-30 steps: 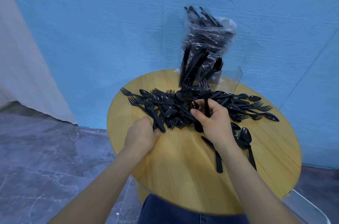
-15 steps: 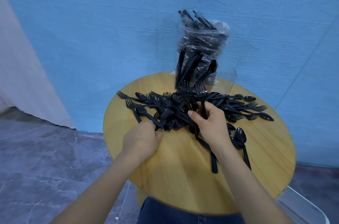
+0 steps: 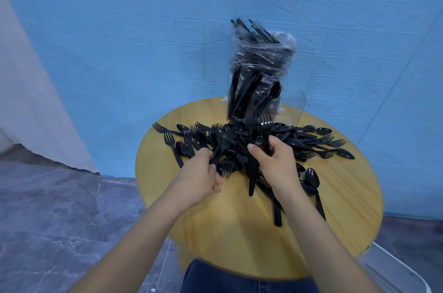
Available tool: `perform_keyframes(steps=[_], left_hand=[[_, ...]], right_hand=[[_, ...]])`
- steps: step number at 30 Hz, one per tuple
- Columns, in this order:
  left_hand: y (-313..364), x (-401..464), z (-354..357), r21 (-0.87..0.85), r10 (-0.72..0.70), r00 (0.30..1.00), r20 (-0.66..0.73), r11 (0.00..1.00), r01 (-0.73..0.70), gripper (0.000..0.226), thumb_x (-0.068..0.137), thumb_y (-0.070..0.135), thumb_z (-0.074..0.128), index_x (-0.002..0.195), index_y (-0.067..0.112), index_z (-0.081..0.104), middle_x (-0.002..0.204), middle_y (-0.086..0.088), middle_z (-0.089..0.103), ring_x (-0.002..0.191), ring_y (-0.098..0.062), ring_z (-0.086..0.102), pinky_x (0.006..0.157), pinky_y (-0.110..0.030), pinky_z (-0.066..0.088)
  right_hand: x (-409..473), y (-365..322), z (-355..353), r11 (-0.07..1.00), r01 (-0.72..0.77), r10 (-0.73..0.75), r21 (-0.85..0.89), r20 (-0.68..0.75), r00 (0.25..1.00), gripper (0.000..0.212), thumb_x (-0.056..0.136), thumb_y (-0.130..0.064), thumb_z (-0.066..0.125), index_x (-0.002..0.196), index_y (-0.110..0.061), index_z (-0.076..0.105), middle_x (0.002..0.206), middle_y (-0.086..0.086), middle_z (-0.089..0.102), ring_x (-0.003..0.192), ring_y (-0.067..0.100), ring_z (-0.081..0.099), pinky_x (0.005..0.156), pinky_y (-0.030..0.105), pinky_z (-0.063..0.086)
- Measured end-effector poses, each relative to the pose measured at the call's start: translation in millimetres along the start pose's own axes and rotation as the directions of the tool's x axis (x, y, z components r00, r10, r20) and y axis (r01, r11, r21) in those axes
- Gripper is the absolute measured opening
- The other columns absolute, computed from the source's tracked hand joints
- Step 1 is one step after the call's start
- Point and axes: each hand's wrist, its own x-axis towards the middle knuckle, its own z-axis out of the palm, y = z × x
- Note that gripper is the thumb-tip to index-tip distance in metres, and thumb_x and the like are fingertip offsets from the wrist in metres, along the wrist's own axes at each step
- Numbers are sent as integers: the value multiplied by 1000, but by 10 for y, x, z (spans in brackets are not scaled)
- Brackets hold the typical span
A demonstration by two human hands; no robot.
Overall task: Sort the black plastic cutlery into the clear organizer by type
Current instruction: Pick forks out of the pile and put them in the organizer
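Black cutlery pile (image 3: pixel 251 146) mostly unsorted mid-counter (image 3: pixel 239 232); clear organizer (image 3: pixel 263 105) at far edge already holds some upright pieces; left hand (image 3: pixel 199 178) grip pinches a fork; right hand (image 3: pixel 275 163) clasps several handles; bulk left.

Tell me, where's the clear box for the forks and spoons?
In the head view the clear organizer stands at the far edge of the round wooden table, just behind the cutlery pile, against the blue wall.
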Motion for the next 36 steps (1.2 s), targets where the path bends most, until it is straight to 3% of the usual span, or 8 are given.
perform_keyframes(steps=[4, 8, 12, 20, 24, 29, 32, 36], left_hand=[[45, 12, 53, -112, 45, 998, -36, 992, -49, 19, 101, 10, 32, 104, 6, 50, 75, 2, 61, 59, -6, 55, 59, -18, 49], [80, 39, 131, -243, 62, 993, -103, 966, -86, 21, 101, 9, 34, 110, 11, 53, 84, 1, 63, 72, -10, 62, 77, -30, 56], [141, 59, 228, -381, 59, 987, -150, 917, -113, 24, 101, 7, 34, 111, 15, 54, 97, -1, 64, 87, -5, 65, 74, -20, 56], [145, 81, 388, -189, 184, 967, -175, 958, -217, 32, 99, 8, 36, 121, 23, 55, 87, 11, 60, 76, -4, 59, 78, -33, 56], [130, 113, 411, -175, 182, 972, -150, 963, -207, 40, 100, 13, 39, 135, 29, 47, 112, 10, 64, 101, -6, 60, 92, -35, 52], [161, 127, 404, -187, 198, 963, -181, 955, -231, 44, 99, 12, 44, 139, 30, 43, 124, 16, 57, 113, 0, 53, 95, -14, 42], [157, 143, 397, -198, 209, 960, -185, 949, -244, 45, 98, 11, 46, 139, 28, 43, 128, 12, 57, 116, -3, 53, 99, -21, 43], [150, 161, 399, -178, 220, 960, -173, 952, -250, 42, 98, 10, 44, 135, 32, 48, 118, 16, 61, 105, 2, 57, 84, -4, 42]], right_hand=[[-4, -10, -7, 1000, -11, 11, 6, -13, 1000, 25, 87, -14, 66, 67, -21, 51, 54, -13, 47, 53, 8, 43, 57, 27, 36], [-36, -40, -7, 1000, -7, 7, -12, -6, 1000, 23, 84, -9, 67, 71, -21, 52, 53, -13, 48, 58, 11, 47, 60, 29, 41], [-70, -77, 18, 999, -5, 5, -36, -1, 1000, 15, 82, -5, 66, 77, -14, 54, 58, -11, 47, 58, 9, 46, 61, 29, 42], [-58, -91, 75, 996, -14, 12, -93, -18, 1000, 16, 78, -7, 69, 87, -15, 58, 62, -11, 53, 58, 7, 49, 62, 30, 46], [-56, -92, 67, 997, -11, 9, -74, -18, 1000, 11, 83, -11, 67, 91, -15, 60, 65, -10, 54, 61, 8, 50, 63, 29, 46], [-73, -111, 78, 994, 7, -7, -106, 2, 1000, 6, 89, -16, 62, 94, -16, 59, 73, -6, 58, 65, 8, 53, 62, 23, 43], [-61, -95, 79, 991, 1, 2, -134, 24, 1000, 3, 92, -19, 57, 95, -18, 59, 73, -8, 56, 66, 7, 52, 63, 23, 42], [-37, -81, 82, 994, -17, 23, -106, 54, 998, 12, 97, -19, 49, 92, -13, 59, 62, -8, 50, 57, 9, 47, 62, 30, 39]])
